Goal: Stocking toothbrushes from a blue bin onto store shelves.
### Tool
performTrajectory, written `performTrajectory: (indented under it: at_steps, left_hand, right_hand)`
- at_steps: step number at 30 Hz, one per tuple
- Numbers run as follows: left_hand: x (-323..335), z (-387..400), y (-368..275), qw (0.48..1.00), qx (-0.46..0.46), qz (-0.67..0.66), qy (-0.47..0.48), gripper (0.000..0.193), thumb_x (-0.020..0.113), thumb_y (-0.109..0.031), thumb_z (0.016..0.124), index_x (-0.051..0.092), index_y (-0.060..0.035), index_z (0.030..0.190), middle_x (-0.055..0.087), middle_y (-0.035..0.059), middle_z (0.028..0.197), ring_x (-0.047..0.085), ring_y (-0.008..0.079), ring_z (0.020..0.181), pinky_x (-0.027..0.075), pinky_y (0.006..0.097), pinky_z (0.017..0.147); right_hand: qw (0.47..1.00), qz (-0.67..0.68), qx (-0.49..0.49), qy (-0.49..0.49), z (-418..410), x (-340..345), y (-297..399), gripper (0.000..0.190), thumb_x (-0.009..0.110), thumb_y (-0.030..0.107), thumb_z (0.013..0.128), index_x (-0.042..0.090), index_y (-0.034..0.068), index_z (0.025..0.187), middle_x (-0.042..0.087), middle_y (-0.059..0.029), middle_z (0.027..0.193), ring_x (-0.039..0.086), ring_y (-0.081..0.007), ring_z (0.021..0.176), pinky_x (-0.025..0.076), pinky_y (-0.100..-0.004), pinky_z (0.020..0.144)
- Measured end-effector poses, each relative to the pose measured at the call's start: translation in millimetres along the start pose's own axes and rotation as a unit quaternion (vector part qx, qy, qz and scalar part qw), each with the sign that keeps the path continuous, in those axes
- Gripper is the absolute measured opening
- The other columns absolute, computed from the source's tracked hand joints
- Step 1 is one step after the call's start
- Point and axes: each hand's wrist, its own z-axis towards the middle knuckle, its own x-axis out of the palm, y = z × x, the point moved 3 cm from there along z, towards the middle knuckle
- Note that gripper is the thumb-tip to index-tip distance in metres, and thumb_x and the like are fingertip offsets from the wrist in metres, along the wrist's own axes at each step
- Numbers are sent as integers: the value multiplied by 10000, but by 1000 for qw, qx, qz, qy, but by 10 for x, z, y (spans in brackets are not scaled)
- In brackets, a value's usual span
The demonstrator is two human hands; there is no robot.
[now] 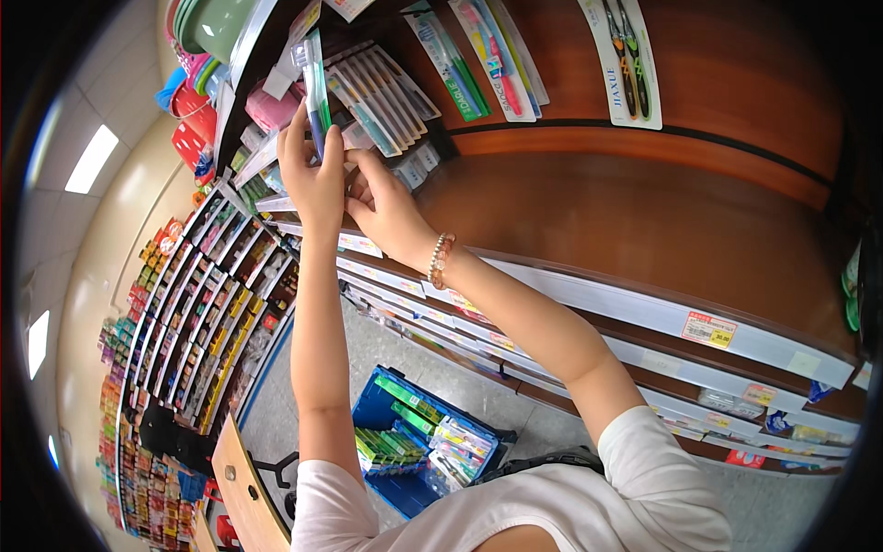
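My left hand (310,169) is raised at the upper left and grips the lower end of a toothbrush pack (316,83). The pack is green and clear, with a blue-handled brush, and stands nearly upright. Close beside it, my right hand (386,210) has its fingers curled toward my left hand; whether anything is between them is hidden. A beaded bracelet (441,261) circles my right wrist. Just behind the hands hangs a row of toothbrush packs (386,96). More carded toothbrushes hang on the brown back panel, among them a Darlie pack (452,69).
The brown shelf board (607,228) stretches to the right, edged by a price strip (586,297). On the floor, a blue crate (407,497) holds green boxes and toothbrush packs. A wooden tabletop (241,483) stands lower left. A person in black (172,435) is near the far shelves.
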Motion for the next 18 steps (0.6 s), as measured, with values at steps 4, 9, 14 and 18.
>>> performTrajectory:
  at_steps: [4, 9, 14, 18]
  left_hand:
    - [-2, -13, -44, 998, 21, 51, -10, 432, 621, -126, 782, 525, -24, 1191, 496, 67, 943, 464, 131, 739, 410, 261, 654]
    - [41, -49, -78, 995, 29, 96, 0, 420, 616, -134, 783, 526, -21, 1177, 508, 103, 963, 495, 194, 807, 423, 303, 727]
    - [69, -17, -46, 995, 27, 90, 16, 418, 617, -147, 782, 530, -25, 1172, 534, 132, 984, 510, 228, 843, 423, 318, 766]
    - [102, 51, -36, 998, -14, 54, 16, 411, 629, -169, 780, 553, -37, 1163, 543, 113, 979, 512, 188, 801, 428, 296, 731]
  right_hand:
    - [999, 28, 21, -1, -18, 5, -1, 399, 531, -88, 749, 424, -3, 1124, 528, -118, 772, 545, -209, 672, 451, -331, 626]
    - [1000, 6, 6, -6, -76, -45, -29, 402, 538, -55, 823, 391, 38, 1186, 503, -31, 749, 516, -96, 637, 442, -252, 577]
    - [1000, 12, 3, -10, -98, -55, -19, 420, 557, -31, 822, 377, 36, 1195, 513, -41, 753, 538, -112, 649, 448, -257, 576]
    - [1000, 15, -7, -4, -33, -77, 21, 428, 561, -24, 824, 371, 31, 1203, 519, -45, 748, 539, -113, 642, 452, -261, 577]
